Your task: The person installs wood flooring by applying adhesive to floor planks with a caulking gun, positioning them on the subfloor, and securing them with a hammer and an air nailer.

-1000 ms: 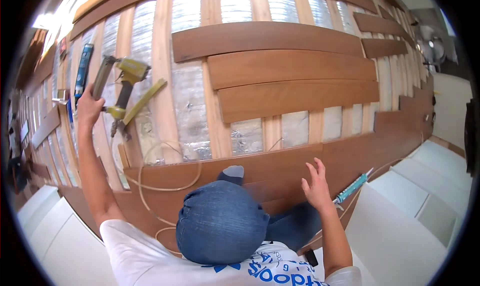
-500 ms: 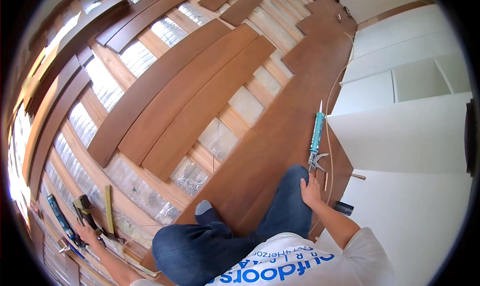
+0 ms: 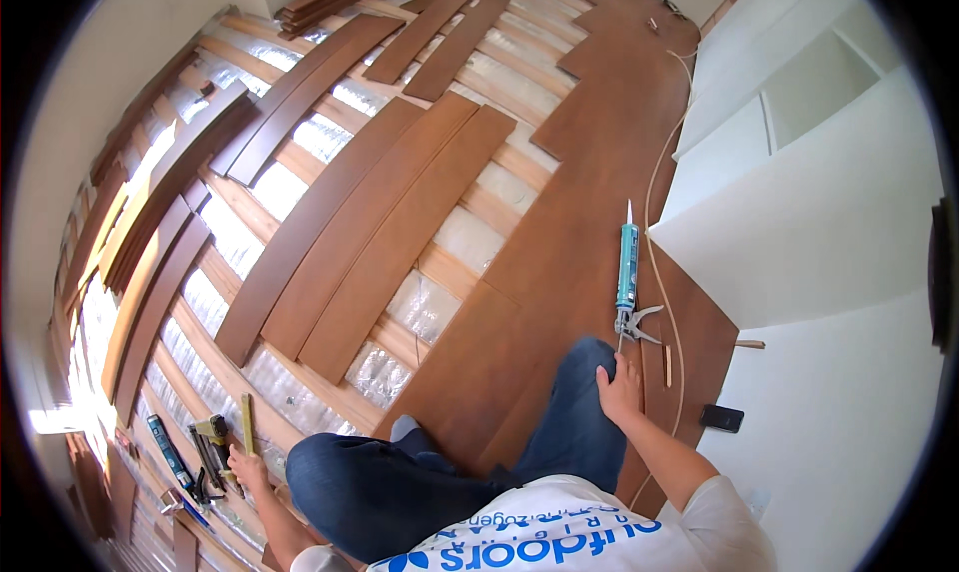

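My left hand (image 3: 248, 468) reaches out at the lower left. Its fingers close around the lower end of a flat yellow strip (image 3: 248, 422), which looks like a folding rule. Just left of the hand lies a dark power tool with an olive body (image 3: 210, 436), and beyond it a blue cartridge in a caulking gun (image 3: 168, 450). My right hand (image 3: 620, 388) rests on my bent knee with fingers stretched out, holding nothing. Past its fingertips, a second caulking gun (image 3: 627, 282) with a teal cartridge and white nozzle lies on the laid floorboards (image 3: 529, 302).
Three loose brown boards (image 3: 365, 237) lie across wooden joists with silvery sheeting between them. A stack of boards (image 3: 175, 187) sits at the far left. A pale cable (image 3: 652, 187) runs along the right, by white cabinets (image 3: 789, 252), with a black phone (image 3: 721, 418) nearby.
The view has swung left. My left hand has moved right, from the power tool to the yellow strip. My right hand stays on my knee.
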A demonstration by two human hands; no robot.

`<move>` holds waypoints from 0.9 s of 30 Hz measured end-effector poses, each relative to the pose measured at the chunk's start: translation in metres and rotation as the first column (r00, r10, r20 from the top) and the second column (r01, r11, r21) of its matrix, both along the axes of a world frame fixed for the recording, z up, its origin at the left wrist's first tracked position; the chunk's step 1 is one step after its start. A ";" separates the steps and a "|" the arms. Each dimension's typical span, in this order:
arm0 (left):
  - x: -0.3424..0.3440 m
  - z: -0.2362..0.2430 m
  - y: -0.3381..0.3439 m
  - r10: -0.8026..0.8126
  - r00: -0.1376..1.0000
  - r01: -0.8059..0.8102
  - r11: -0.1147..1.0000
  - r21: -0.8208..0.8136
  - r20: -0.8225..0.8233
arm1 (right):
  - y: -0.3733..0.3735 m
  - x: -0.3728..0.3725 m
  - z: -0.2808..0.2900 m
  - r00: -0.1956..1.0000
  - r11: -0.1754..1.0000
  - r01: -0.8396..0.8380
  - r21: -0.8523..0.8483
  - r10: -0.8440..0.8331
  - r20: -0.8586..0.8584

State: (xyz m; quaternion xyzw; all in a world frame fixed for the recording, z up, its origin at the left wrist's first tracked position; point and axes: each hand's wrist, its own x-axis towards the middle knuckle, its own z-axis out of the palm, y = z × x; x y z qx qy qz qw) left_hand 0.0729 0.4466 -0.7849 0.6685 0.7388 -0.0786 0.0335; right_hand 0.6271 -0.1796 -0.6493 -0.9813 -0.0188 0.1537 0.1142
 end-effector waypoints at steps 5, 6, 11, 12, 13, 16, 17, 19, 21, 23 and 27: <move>0.057 0.020 -0.007 -0.457 0.834 0.494 0.868 -0.047 0.309 | -0.012 -0.003 -0.005 0.999 0.988 -0.004 0.157 -0.004 0.054; 0.071 0.019 -0.023 -0.402 0.843 0.468 0.876 -0.117 0.358 | -0.014 -0.004 -0.005 0.999 0.987 -0.017 0.160 0.010 0.044; 0.178 0.092 -0.036 -0.650 0.660 0.746 0.628 -0.223 0.376 | -0.038 -0.009 -0.010 0.992 0.973 -0.101 0.209 0.082 0.100; 0.215 0.113 -0.048 -0.652 0.679 0.733 0.627 -0.263 0.338 | -0.047 -0.007 -0.010 0.986 0.968 -0.129 0.215 0.103 0.132; 0.247 0.138 -0.054 -0.670 0.670 0.742 0.606 -0.287 0.320 | -0.050 -0.007 -0.010 0.979 0.959 -0.158 0.234 0.122 0.160; 0.307 0.198 -0.058 -0.778 0.607 0.788 0.562 -0.252 0.161 | -0.037 -0.012 0.001 0.939 0.925 -0.304 0.229 0.249 0.239; 0.327 0.217 -0.063 -0.792 0.595 0.795 0.552 -0.253 0.141 | -0.033 -0.013 0.007 0.909 0.907 -0.366 0.210 0.300 0.290; 0.362 0.225 -0.067 -0.821 0.557 0.815 0.510 -0.276 0.126 | -0.029 -0.013 0.011 0.866 0.872 -0.449 0.194 0.372 0.333; 0.390 0.209 -0.076 -0.862 0.491 0.858 0.453 -0.243 0.128 | -0.034 -0.011 0.012 0.835 0.829 -0.519 0.208 0.438 0.333; 0.406 0.175 -0.084 -0.875 0.460 0.878 0.424 -0.221 0.149 | -0.038 -0.010 0.008 0.836 0.834 -0.513 0.204 0.431 0.339; 0.425 0.087 -0.109 -0.915 0.345 0.935 0.354 0.004 0.210 | -0.027 -0.003 0.011 0.822 0.829 -0.525 0.193 0.434 0.370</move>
